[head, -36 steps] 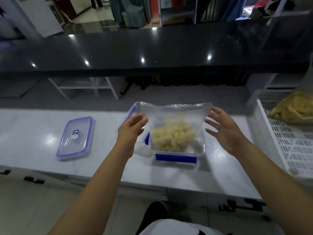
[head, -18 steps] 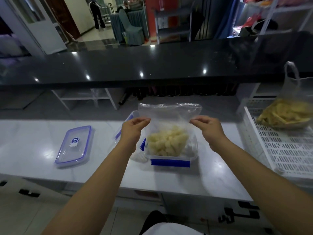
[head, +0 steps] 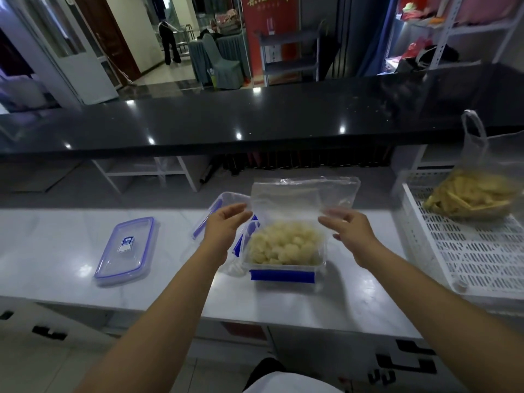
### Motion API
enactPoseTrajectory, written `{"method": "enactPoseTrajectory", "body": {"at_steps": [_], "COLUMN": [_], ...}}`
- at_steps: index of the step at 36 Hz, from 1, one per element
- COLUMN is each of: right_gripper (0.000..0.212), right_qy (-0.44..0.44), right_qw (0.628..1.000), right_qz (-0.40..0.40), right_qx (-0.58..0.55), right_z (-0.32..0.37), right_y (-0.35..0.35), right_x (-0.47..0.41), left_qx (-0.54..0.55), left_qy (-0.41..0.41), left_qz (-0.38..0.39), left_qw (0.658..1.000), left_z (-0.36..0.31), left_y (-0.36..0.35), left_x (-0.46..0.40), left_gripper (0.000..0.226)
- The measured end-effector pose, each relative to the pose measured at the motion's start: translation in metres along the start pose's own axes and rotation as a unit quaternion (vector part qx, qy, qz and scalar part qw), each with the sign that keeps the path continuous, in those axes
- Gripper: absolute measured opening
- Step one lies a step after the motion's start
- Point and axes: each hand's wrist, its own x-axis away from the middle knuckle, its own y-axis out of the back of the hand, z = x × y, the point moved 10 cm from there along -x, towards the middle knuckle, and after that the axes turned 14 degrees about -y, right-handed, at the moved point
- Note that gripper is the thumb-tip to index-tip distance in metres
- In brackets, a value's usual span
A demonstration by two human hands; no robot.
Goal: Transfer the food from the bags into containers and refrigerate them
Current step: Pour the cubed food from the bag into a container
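Observation:
A clear plastic bag [head: 303, 194] stands upright over a clear container with blue clips [head: 283, 275] on the white counter. Pale yellow food chunks [head: 283, 245] lie low in the container; whether they are still inside the bag's bottom I cannot tell. My left hand [head: 226, 228] pinches the bag's left edge. My right hand [head: 351, 231] pinches the bag's right side lower down, its fingertips blurred. The bag's upper part is flat and holds no food.
A blue-rimmed lid [head: 124, 251] lies flat to the left. Another clear blue-clipped piece [head: 218, 205] sits behind my left hand. A white perforated crate [head: 467, 251] at the right holds a bag of yellow strips [head: 476, 194]. A black raised counter [head: 255, 117] runs behind.
My hands went from open beside the bag to pinching its sides. The food now sits lower in the container and the bag's top stands taller. The view has tilted upward.

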Motion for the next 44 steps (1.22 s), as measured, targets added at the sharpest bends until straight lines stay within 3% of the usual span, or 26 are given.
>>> {"method": "enactPoseTrajectory", "body": {"at_steps": [3,5,9,12,14,19,30,44], "right_gripper": [0.032,0.029,0.008,0.005,0.006,0.007,0.009,0.004], "right_qy": [-0.021,-0.029,-0.032,-0.032,-0.023,0.006,0.037,0.081], "right_qw": [0.999,0.998,0.994,0.992,0.993,0.996,0.996,0.993], "right_qz": [-0.019,-0.027,-0.039,-0.047,-0.042,-0.005,0.071,0.062], "right_qx": [-0.025,-0.047,-0.095,-0.111,-0.106,-0.090,-0.048,-0.056], "right_z": [-0.018,-0.026,-0.034,-0.029,-0.019,0.011,0.055,0.093], "right_y": [0.002,0.003,0.007,0.011,0.012,0.012,-0.011,-0.019], "right_x": [0.000,0.000,0.001,0.000,0.000,-0.001,0.002,0.012], "left_qx": [-0.005,-0.021,-0.035,-0.030,-0.031,0.026,0.096,0.121], "left_qy": [0.007,0.017,0.020,0.003,-0.011,-0.047,-0.011,-0.039], "left_qz": [0.008,0.031,0.073,0.101,0.066,-0.003,-0.021,-0.039], "left_qw": [1.000,0.999,0.996,0.994,0.997,0.999,0.995,0.991], "left_z": [0.008,0.011,0.014,0.008,0.002,-0.027,-0.036,-0.054], "left_y": [-0.003,-0.010,-0.022,-0.034,-0.030,-0.013,-0.002,0.011], "left_x": [0.002,0.002,0.000,-0.001,-0.005,-0.021,-0.015,-0.024], "left_gripper": [0.023,0.033,0.044,0.027,0.012,0.008,0.017,0.015]}}
